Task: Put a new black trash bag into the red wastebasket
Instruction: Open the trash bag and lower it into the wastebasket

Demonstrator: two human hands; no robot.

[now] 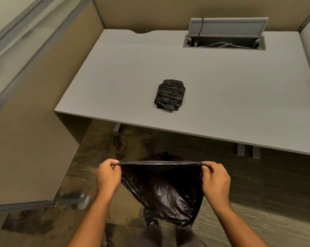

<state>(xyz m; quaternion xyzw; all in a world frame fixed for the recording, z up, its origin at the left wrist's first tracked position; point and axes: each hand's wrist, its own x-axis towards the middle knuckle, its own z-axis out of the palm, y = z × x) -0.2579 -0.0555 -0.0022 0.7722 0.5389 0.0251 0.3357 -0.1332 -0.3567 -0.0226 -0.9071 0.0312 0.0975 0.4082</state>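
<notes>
The left hand (108, 173) and right hand (215, 177) each pinch one end of the bag (164, 189) mouth, pulling its rim taut in a straight line just in front of the desk (132, 72) edge, above the carpet (100, 139). The bag hangs crumpled below the rim, its bottom bunched and not yet shaken out. On the desk, well behind the held bag, sits a folded stack of spare bags (169, 95); at the desk's far side a cable hatch (225, 35) stands open. The red wastebasket is nowhere in view, so its place relative to the desk cannot be told. Risks, as they look from here: the thin film may tear if the hands stretch the rim harder, a pinch may slip and drop one side, and the mouth, pulled flat, looks closed and may not fit over a bin until it is spread.
</notes>
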